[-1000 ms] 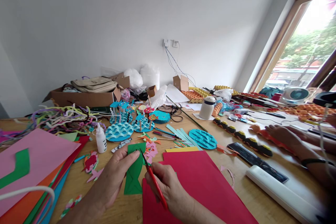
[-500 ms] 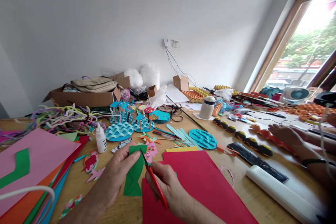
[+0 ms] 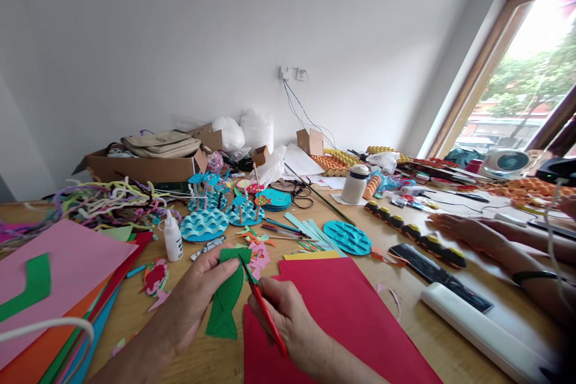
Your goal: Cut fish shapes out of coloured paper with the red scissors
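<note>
Pinched in my left hand (image 3: 198,288) is a piece of green paper (image 3: 225,306) with a curved cut edge and a notched, fish-tail-like lower end. My right hand (image 3: 288,312) grips red-handled scissors (image 3: 269,318), their dark blades at the paper's upper right edge. Beneath my right hand lies a large red sheet (image 3: 351,318), with a yellow strip showing behind it. Pink and orange paper scraps (image 3: 258,255) lie just beyond the blades. A white glue bottle (image 3: 173,239) stands upright beyond my left hand.
Coloured sheets (image 3: 67,276) are stacked at left, a green offcut on top. Blue corrugated discs (image 3: 204,226) and a pipe-cleaner heap (image 3: 108,201) lie further back. At right are a white bar-shaped object (image 3: 477,327), a dark phone-like slab (image 3: 443,276) and another person's hands (image 3: 472,231).
The green paper has tilted, its lower end swinging slightly left. My left hand has shifted a little left. The other person's hands at right have moved left over the orange strip.
</note>
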